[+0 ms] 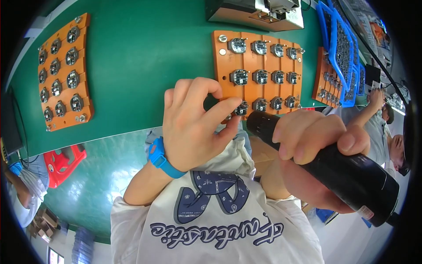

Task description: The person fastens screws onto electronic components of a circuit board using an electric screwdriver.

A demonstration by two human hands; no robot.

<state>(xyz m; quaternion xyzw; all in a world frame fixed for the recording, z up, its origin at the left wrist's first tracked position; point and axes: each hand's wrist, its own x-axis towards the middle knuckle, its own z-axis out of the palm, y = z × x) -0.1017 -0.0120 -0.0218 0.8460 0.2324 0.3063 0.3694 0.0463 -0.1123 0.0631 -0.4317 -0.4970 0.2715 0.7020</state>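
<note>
An orange fixture board (259, 59) lies at the table's near edge, holding rows of small round dark parts with metal pins. My left hand (189, 119), a blue band at its wrist, has thumb and forefinger closed around the small round part (241, 108) at the board's near left corner. My right hand (316, 136) is wrapped round a black electric screwdriver (351, 176). The screwdriver is tilted, its front end pointing left, just beside that same part. Whether its tip touches the part is hard to make out.
A second filled orange board (66, 112) lies on the green table (145, 57) at left. A metal-and-black machine (250, 13) stands at the back. To the right are blue trays (340, 48) and another orange board (323, 79). A red stool (66, 165) and other people are nearby.
</note>
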